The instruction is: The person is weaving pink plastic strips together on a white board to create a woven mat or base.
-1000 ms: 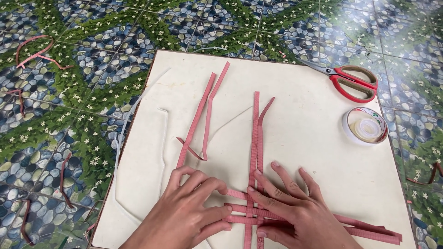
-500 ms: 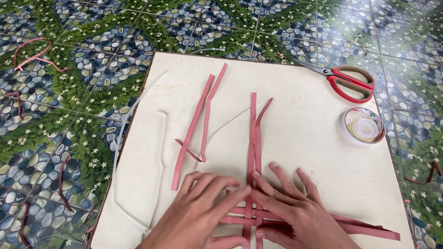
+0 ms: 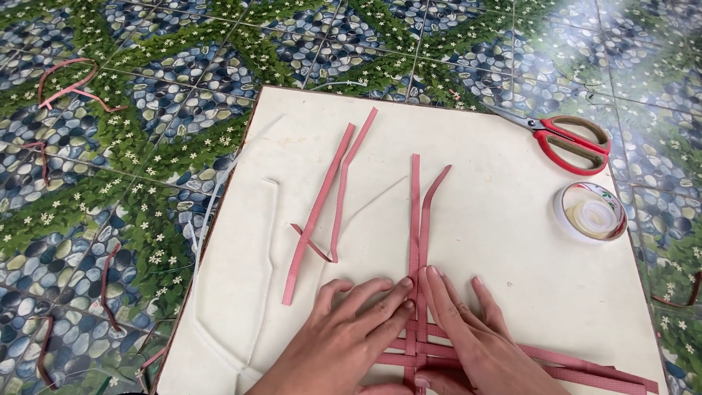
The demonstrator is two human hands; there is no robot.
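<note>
My left hand and my right hand lie flat, side by side, on a weave of pink strips at the near edge of a cream board. Fingers of both hands press the crossing strips down. Two upright pink strips run away from my fingertips toward the far side. Horizontal strips stick out to the right under my right hand. Two loose pink strips lie slanted to the left of the weave, apart from my hands.
Red-handled scissors lie at the board's far right corner, a roll of clear tape just below them. Pale strips lie on the board's left part. Pink scraps are scattered on the pebble-patterned tile floor.
My left hand has slid right and closer to the right one, fingers now meeting at the upright strips. The view has shifted slightly.
</note>
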